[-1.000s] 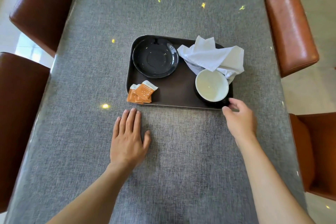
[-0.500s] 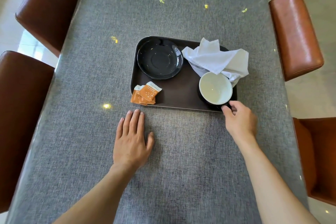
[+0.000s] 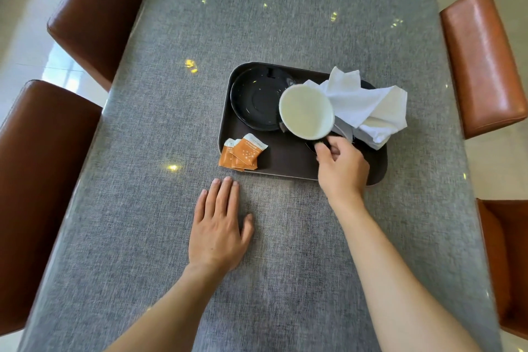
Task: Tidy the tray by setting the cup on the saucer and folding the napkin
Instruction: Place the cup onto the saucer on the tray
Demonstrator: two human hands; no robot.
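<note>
Head view: cup (image 3: 306,112) in right-hand fingers (image 3: 323,148).

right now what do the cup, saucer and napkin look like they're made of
Cup: likely glazed ceramic, with a smooth glossy off-white inside and a dark outside, held by the right hand.
Saucer: probably the same glazed ceramic, black, with sharp light glints on its rim.
Napkin: white paper tissue by the look, matte, thin, crumpled into soft creases; thin cloth cannot be ruled out.
</note>
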